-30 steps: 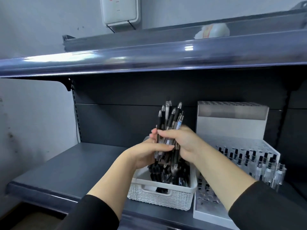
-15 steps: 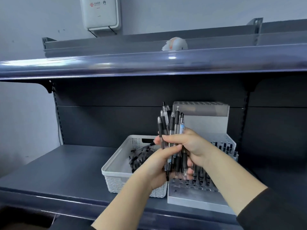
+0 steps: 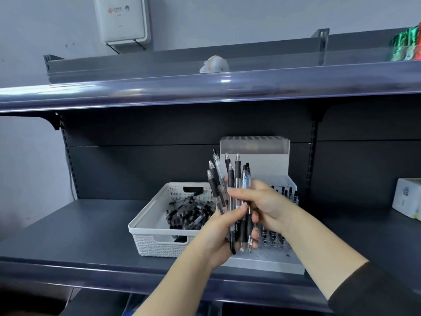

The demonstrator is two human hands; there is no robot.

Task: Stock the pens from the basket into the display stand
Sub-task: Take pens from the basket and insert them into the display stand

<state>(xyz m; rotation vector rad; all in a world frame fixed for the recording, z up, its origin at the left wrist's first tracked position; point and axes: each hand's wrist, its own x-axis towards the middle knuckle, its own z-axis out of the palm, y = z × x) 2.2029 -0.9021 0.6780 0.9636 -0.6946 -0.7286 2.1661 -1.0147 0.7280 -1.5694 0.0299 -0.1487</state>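
Observation:
A bundle of several black-and-clear pens (image 3: 230, 179) stands upright in front of me, tips fanned upward. My left hand (image 3: 218, 233) grips the bundle's lower part from the left. My right hand (image 3: 262, 201) curls round the same bundle from the right, fingers across its middle. The white woven basket (image 3: 145, 226) sits on the dark shelf to the left, with several more pens (image 3: 191, 213) lying in it. The white perforated display stand (image 3: 266, 258) stands right of the basket, partly hidden by my hands, with several pens upright in its holes (image 3: 288, 192).
The dark lower shelf (image 3: 75, 229) stretches left of the basket. The upper shelf (image 3: 205, 90) overhangs close above, with a small white object (image 3: 215, 63) on it. A white box (image 3: 407, 197) sits at the far right. A white wall unit (image 3: 121, 19) hangs up top.
Both hands with the pen bundle have lifted out of the basket and shifted right, in front of the display stand. My view has turned and drawn back, showing more shelf.

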